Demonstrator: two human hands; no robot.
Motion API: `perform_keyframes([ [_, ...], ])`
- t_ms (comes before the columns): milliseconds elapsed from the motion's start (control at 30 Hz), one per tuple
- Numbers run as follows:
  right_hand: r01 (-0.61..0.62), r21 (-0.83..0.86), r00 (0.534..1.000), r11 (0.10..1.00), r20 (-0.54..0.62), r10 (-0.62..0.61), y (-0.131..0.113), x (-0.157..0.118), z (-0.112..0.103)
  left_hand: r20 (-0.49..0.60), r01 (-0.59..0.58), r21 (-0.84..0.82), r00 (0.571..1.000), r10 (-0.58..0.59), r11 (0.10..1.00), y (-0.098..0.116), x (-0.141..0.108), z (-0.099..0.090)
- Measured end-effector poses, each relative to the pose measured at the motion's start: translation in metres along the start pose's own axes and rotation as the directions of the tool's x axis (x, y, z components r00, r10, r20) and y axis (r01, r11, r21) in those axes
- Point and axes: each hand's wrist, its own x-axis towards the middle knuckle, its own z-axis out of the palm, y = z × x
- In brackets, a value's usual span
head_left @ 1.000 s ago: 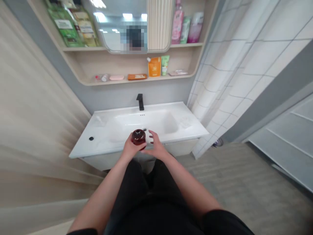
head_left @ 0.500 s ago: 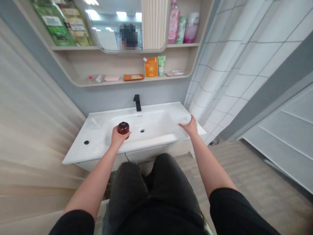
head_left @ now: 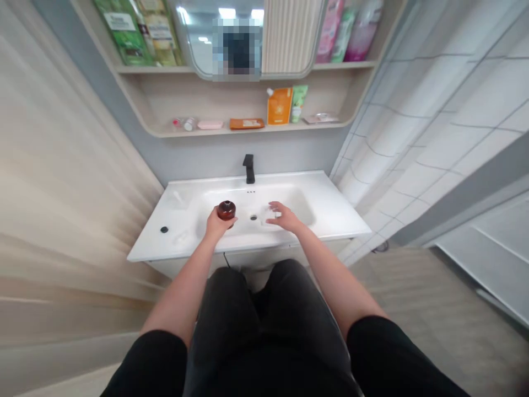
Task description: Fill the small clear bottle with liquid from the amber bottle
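My left hand (head_left: 215, 224) is wrapped round a dark red-brown bottle (head_left: 226, 210) with a narrow, uncapped neck, upright over the left half of the white sink (head_left: 308, 204). Over the right half, my right hand (head_left: 285, 217) has its fingers curled about a clear, see-through cup (head_left: 270, 215); its outline is faint against the white basin. A gap separates the bottle and the cup, with the drain (head_left: 253, 218) between them. On the left countertop lies a small black round piece (head_left: 164, 229).
A black faucet (head_left: 249, 169) rises behind the basin. Faint clear items (head_left: 179, 199) rest on the left counter. Above, a shelf (head_left: 165, 133) carries an orange pouch (head_left: 279, 106), a green tube (head_left: 298, 103) and other toiletries. A checked white curtain (head_left: 413, 132) hangs at the right.
My right hand has moved left from the right counter to over the basin, bringing the clear cup along. My left hand still holds the bottle over the basin. The view has shifted slightly.
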Motion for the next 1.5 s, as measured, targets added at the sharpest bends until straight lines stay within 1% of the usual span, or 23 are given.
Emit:
perform_keyframes([
  [33, -0.001, 0.042, 1.000, 0.999, 0.031, -0.001, -0.005, 0.005, 0.018, 0.007, -0.009, 0.007, 1.000, 0.008, 1.000, 0.000, 0.000, 0.000],
  [100, -0.044, 0.091, 0.998, 0.995, 0.047, 0.040, -0.010, 0.012, 0.048, 0.022, -0.024, 0.026, 0.999, 0.024, 0.999, 0.001, -0.001, 0.000],
  [167, -0.119, 0.102, 0.993, 0.988, 0.025, 0.117, -0.010, 0.016, 0.066, 0.041, -0.054, 0.050, 0.998, 0.051, 0.997, 0.002, -0.001, 0.001],
  [233, -0.170, 0.100, 0.985, 0.980, 0.001, 0.171, -0.008, 0.016, 0.074, 0.065, -0.097, 0.072, 0.994, 0.092, 0.993, 0.003, -0.003, 0.002],
  [300, -0.167, 0.099, 0.986, 0.981, -0.006, 0.168, -0.005, 0.014, 0.075, 0.095, -0.137, 0.098, 0.987, 0.127, 0.986, 0.004, -0.004, 0.002],
  [467, -0.129, 0.047, 0.991, 0.991, 0.043, 0.127, -0.001, 0.010, 0.072, 0.157, -0.201, 0.171, 0.972, 0.174, 0.965, 0.006, -0.007, 0.004],
  [633, -0.091, 0.018, 0.995, 0.996, 0.041, 0.090, -0.003, 0.010, 0.073, 0.176, -0.239, 0.248, 0.964, 0.199, 0.939, 0.005, -0.009, 0.007],
  [967, -0.083, 0.009, 0.996, 0.996, 0.038, 0.083, 0.000, 0.011, 0.073, 0.230, -0.302, 0.386, 0.947, 0.226, 0.872, 0.009, -0.012, 0.009],
  [1267, -0.097, -0.036, 0.994, 0.995, 0.053, 0.099, 0.000, 0.013, 0.074, 0.255, -0.317, 0.436, 0.941, 0.222, 0.842, 0.009, -0.014, 0.010],
  [1500, -0.100, -0.051, 0.993, 0.994, 0.064, 0.103, 0.001, 0.014, 0.074, 0.259, -0.329, 0.494, 0.939, 0.225, 0.805, 0.014, -0.017, 0.008],
])
